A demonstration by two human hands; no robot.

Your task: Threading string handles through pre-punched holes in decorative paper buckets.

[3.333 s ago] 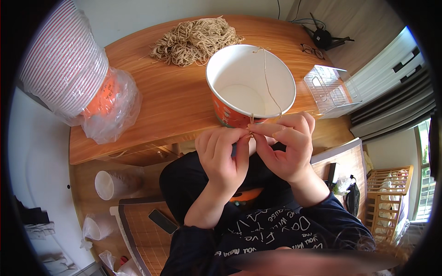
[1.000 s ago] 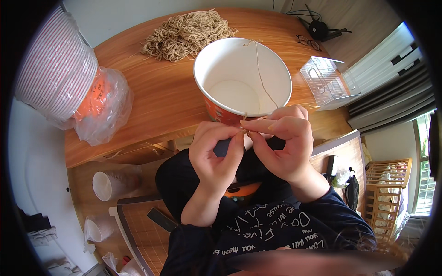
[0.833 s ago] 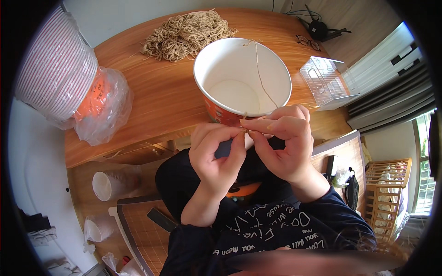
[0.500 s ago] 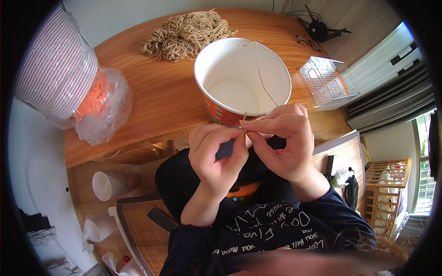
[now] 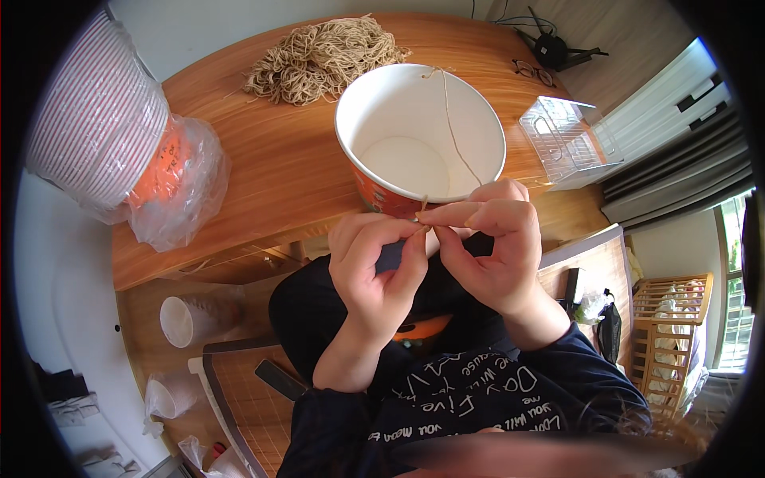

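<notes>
A large white-lined paper bucket (image 5: 402,163) with a red patterned outside stands at the table's front edge. Tan twine (image 5: 451,131) is tied at its far rim and runs down across the inside toward my right hand (image 5: 498,247). At the near rim, my left hand (image 5: 373,267) and my right hand meet fingertip to fingertip. Both pinch the twine there, and a short end sticks up above the fingers. Any knot or hole between the fingertips is hidden. Behind the bucket lies a loose heap of tan twine (image 5: 323,60).
A tall stack of nested buckets (image 5: 103,111) in clear plastic stands on the wooden table's (image 5: 271,175) left. To the right are a clear acrylic rack (image 5: 562,139), glasses (image 5: 534,73) and a black router-like device (image 5: 551,49). Below left are a white bin (image 5: 182,320) and a phone (image 5: 279,380).
My fingertips have shifted slightly at the near rim, still pinching the twine. The bucket and everything around it look the same.
</notes>
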